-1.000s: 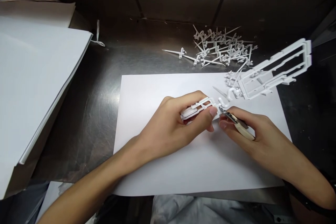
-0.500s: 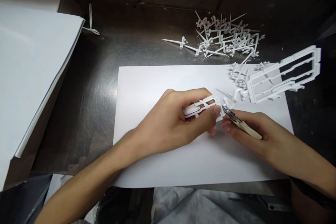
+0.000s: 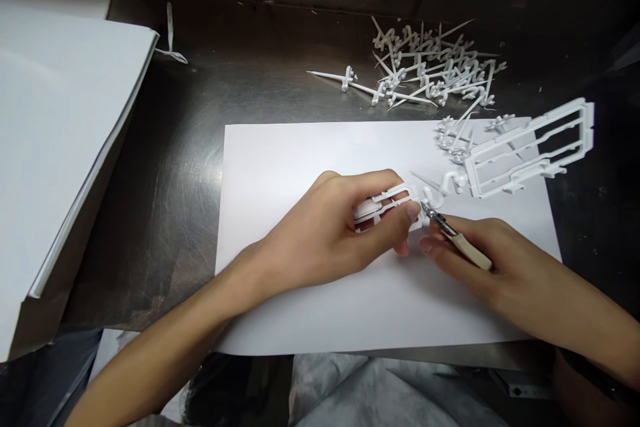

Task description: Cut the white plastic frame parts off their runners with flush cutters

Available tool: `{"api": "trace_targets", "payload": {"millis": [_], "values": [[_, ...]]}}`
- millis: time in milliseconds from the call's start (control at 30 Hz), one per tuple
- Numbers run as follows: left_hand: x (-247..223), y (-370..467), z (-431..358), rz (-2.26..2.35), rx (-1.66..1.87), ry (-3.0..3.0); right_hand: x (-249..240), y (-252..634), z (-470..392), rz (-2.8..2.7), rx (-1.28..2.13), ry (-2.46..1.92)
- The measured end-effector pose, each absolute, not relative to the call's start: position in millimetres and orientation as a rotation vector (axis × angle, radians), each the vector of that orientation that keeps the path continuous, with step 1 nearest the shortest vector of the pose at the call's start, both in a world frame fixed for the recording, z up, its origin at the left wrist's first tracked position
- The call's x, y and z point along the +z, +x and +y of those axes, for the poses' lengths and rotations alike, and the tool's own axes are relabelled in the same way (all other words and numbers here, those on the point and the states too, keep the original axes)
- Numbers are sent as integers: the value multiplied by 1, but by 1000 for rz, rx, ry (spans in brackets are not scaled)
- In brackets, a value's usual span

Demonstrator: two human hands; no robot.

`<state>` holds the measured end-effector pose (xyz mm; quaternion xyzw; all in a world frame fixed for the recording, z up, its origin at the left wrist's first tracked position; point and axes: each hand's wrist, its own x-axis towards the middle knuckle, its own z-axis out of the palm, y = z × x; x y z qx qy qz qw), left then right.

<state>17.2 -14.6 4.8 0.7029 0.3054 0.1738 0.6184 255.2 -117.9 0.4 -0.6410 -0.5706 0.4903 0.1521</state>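
My left hand (image 3: 340, 220) is closed round a white plastic frame (image 3: 395, 199), with the thumb pressing on its right end. A curved white sprue (image 3: 437, 195) links that end to a second white slotted frame (image 3: 530, 150), which sticks out up to the right. Cream-handled nippers (image 3: 467, 250) are in my right hand (image 3: 493, 267). Their metal jaws (image 3: 429, 211) are at the spot where the sprue meets the left frame; whether the blades are closed through it I cannot tell. Part of the left frame is hidden by my fingers.
Both hands work over a white sheet (image 3: 280, 320) on a dark metal table (image 3: 195, 147). Beyond it lies a pile of spiky white sprue offcuts (image 3: 435, 67), and several more offcuts (image 3: 455, 140) rest on the sheet. At the left stands a box with white sheets (image 3: 65, 113).
The right-hand frame has swung slightly down and to the left. The nippers and my right hand have shifted a little left; my left hand has hardly moved.
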Motion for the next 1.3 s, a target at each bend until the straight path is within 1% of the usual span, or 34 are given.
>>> {"api": "trace_targets", "payload": {"millis": [100, 300, 367, 500, 600, 667, 733, 833, 900, 967, 1067, 1100, 1167, 1233, 1300], "values": [[5, 17, -15, 706, 392, 1617, -2, 256, -120, -1690, 1465, -1816], [11, 15, -11, 692, 347, 1637, 2, 250, -121, -1681, 1456, -1834], [16, 10, -7, 704, 254, 1665, 3, 248, -122, -1698, 1499, -1836], [21, -18, 5, 768, -52, 1792, 4, 250, -124, -1767, 1554, -1798], [12, -47, 15, 856, -232, 1986, 7, 254, -124, -1770, 1569, -1813], [3, -61, 21, 1012, -276, 2125, 9, 255, -123, -1755, 1558, -1812], [-1, -66, 25, 1205, -234, 2262, 10, 254, -120, -1744, 1532, -1813], [2, -52, 25, 1356, -22, 2400, 8, 253, -119, -1735, 1525, -1823], [2, -32, 23, 1340, 186, 2423, 6, 253, -119, -1713, 1507, -1819], [-7, -11, 19, 1239, 317, 2404, 4, 254, -120, -1662, 1484, -1812], [-27, 12, 14, 1124, 312, 2321, 3, 254, -120, -1579, 1396, -1814], [-31, 15, 13, 1122, 316, 2285, 2, 254, -120, -1563, 1333, -1816], [-33, 17, 10, 1123, 402, 2206, 2, 253, -119, -1546, 1099, -1833], [-25, 15, 7, 1054, 490, 2120, 1, 252, -118, -1563, 805, -1852], [-13, 11, 4, 937, 468, 2020, -1, 251, -116, -1613, 633, -1828]]}}
